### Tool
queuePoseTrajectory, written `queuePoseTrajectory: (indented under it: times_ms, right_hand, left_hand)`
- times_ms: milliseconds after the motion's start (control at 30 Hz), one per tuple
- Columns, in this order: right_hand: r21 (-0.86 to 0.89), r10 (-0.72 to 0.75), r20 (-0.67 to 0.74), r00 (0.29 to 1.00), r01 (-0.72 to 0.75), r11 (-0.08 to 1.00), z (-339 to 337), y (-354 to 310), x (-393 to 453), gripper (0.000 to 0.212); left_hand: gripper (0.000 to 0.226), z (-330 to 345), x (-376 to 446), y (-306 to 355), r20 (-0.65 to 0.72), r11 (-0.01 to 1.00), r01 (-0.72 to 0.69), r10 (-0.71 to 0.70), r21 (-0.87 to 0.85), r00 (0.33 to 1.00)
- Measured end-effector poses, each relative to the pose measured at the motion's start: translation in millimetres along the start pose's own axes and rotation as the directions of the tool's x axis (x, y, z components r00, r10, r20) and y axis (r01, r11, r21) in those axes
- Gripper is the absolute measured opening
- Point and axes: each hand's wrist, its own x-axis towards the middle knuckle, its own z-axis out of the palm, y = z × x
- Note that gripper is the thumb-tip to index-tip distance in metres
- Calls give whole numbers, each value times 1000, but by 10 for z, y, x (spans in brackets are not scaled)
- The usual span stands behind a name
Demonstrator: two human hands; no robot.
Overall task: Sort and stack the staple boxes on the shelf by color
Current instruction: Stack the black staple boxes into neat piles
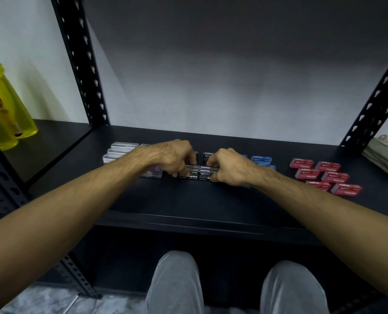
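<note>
Several black staple boxes (198, 172) lie grouped at the middle of the black shelf (188, 200). My left hand (173, 158) has its fingers curled round the left side of that group. On the right side my right hand (228, 167) pinches the boxes with curled fingers. Blue staple boxes (261, 160) sit just right of my right hand, partly hidden by it. Further right lie several red staple boxes (324, 175) in loose rows. White and clear boxes (120, 150) stand to the left, behind my left forearm.
A yellow translucent bottle (5, 109) stands on the neighbouring shelf at the left. Black perforated uprights (82, 64) frame the bay on both sides. Folded cloth or paper (385, 155) lies at the far right. My knees show below the shelf's front edge (188, 220).
</note>
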Motion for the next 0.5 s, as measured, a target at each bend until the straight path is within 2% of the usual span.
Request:
queuePoseTrajectory:
  times_ms: [500]
  right_hand:
    - [0,3,21,1000,-3,1000,-16,-2,-7,24]
  left_hand:
    - [31,16,13,-12,-8,1000,-9,9,-24,1000]
